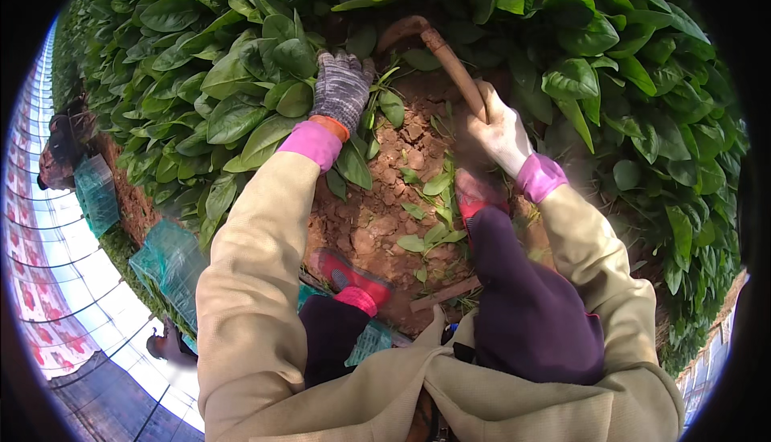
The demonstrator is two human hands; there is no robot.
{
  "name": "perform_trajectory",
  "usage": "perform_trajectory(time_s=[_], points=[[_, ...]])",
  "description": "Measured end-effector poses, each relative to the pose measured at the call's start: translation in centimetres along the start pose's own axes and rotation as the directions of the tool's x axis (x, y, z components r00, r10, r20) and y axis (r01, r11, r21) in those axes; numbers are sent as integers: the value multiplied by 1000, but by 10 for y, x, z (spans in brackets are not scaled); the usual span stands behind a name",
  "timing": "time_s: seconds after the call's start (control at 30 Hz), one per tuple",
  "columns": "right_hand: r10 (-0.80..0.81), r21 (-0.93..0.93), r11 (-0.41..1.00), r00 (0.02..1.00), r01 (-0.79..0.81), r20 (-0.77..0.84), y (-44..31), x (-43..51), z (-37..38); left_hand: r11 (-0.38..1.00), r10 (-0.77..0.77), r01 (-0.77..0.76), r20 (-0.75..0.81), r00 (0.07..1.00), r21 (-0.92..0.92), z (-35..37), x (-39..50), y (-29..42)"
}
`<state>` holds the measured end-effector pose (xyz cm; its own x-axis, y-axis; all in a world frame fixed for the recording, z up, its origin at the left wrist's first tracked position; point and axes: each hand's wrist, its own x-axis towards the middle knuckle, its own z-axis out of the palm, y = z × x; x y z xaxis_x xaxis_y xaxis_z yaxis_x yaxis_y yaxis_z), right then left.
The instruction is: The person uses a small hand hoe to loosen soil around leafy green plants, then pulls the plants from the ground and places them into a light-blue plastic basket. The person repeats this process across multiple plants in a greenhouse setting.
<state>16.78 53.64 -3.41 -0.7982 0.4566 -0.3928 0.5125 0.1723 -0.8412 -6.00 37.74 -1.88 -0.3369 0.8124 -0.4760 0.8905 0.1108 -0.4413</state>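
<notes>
My left hand, in a grey knitted glove, is at the edge of the dense leafy greens, its fingers partly hidden among stems and leaves. Stems show beside its fingertips, but whether they are gripped is not plain. My right hand, in a whitish glove, is closed round the wooden handle of a sickle. The sickle's curved, rusty blade points left, a little to the right of my left fingertips and just above the soil. Loose cut leaves lie on the cracked brown soil between my arms.
Green plants stand ahead and on both sides. My red shoes are on the soil below. Teal plastic crates stand at the left, near a crouching person. Another person is at the lower left. A flat strip lies between my feet.
</notes>
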Motion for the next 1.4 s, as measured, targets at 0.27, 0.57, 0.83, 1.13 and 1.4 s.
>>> perform_trajectory(time_s=[0.27,0.57,0.83,1.13,1.4], points=[[186,-155,973,978,-170,93,14,34,24,998,-52,52,2,999,-20,-2,-1,9],[212,-62,977,962,-204,170,34,-39,1,993,-46,46,3,999,-108,5,-9,2],[141,-75,988,983,-133,116,-14,26,20,995,-49,42,-77,996,-86,10,-14,4],[202,-70,979,965,-193,164,15,-24,22,985,-78,80,19,997,-150,9,-24,-4],[132,178,975,991,-134,24,19,-24,14,990,-19,27,61,998,-139,16,-56,-13]])
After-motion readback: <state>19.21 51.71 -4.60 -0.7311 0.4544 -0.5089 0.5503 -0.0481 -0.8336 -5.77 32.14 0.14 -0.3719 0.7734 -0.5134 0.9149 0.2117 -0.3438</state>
